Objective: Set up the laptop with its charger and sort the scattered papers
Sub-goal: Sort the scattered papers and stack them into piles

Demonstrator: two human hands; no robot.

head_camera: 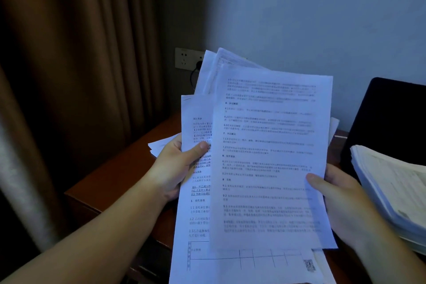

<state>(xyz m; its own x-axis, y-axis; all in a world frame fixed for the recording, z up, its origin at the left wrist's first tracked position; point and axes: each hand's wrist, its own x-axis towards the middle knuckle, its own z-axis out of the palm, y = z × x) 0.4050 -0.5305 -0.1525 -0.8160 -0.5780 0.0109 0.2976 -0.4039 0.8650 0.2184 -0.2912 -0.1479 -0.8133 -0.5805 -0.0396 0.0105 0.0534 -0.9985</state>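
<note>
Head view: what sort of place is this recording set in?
Probably a hotel room or bedroom desk corner, dimly lit. Heavy brown curtains hang at the left, a wall socket with a cable plugged in sits above a wooden desk, and an open laptop stands at the right.

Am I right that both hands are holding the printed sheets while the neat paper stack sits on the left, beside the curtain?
Not quite. In the head view both the left hand and right hand do hold the printed sheets, but the neat paper stack sits on the right, not beside the curtain.
</note>
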